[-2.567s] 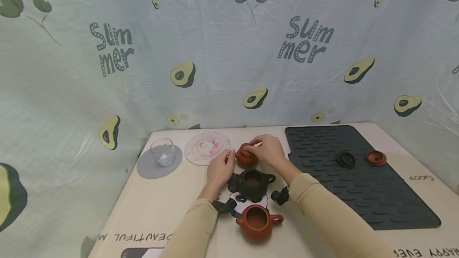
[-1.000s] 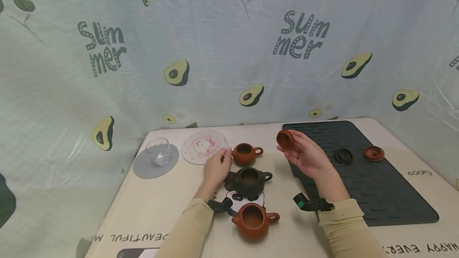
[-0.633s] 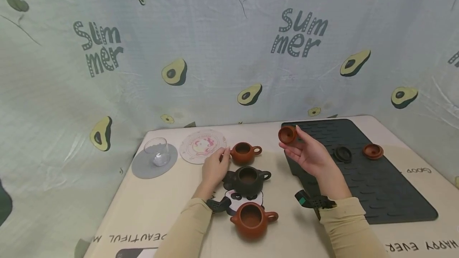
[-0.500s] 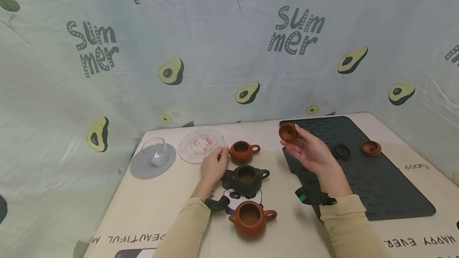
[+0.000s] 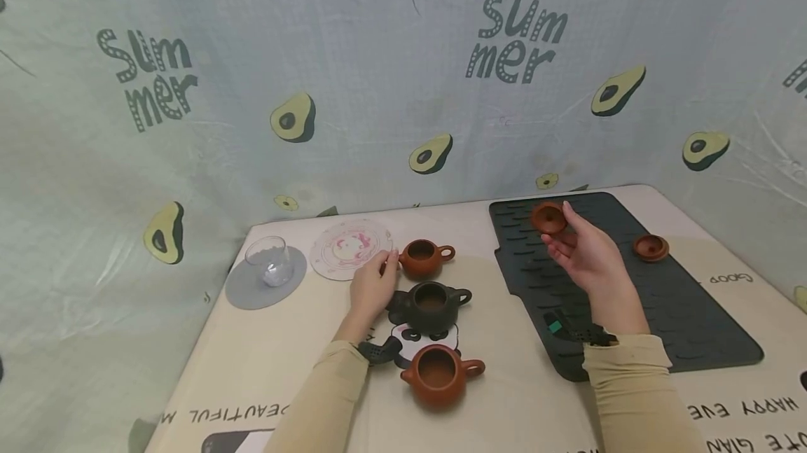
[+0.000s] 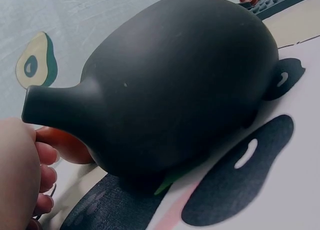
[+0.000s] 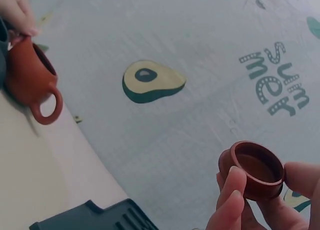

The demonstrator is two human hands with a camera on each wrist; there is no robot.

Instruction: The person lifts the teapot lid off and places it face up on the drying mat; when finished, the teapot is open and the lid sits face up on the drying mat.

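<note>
My right hand (image 5: 595, 257) holds a reddish-brown teapot lid (image 5: 548, 218) by its edge over the dark mat, its hollow underside facing the head camera. In the right wrist view, thumb and fingers pinch the lid (image 7: 255, 170) from both sides. My left hand (image 5: 373, 285) pinches the spout of the small lidless reddish-brown teapot (image 5: 421, 267) at the back. Nearer stands a black lidless teapot (image 5: 431, 316), which fills most of the left wrist view. Closest to me is another reddish-brown teapot (image 5: 437, 393), also lidless. All three handles point right.
A dark ridged mat (image 5: 662, 320) covers the table's right side, bearing a reddish-brown lid (image 5: 651, 248). A clear glass cup (image 5: 270, 260) stands on a grey round coaster (image 5: 242, 292) at left. Beside it lies a pink-patterned round mat (image 5: 328, 264). A printed curtain hangs behind.
My right hand has lifted the lid off the small back teapot, turned its underside into view and carried it right over the mat, now hiding the black lid there. My left hand stays by the spout.
</note>
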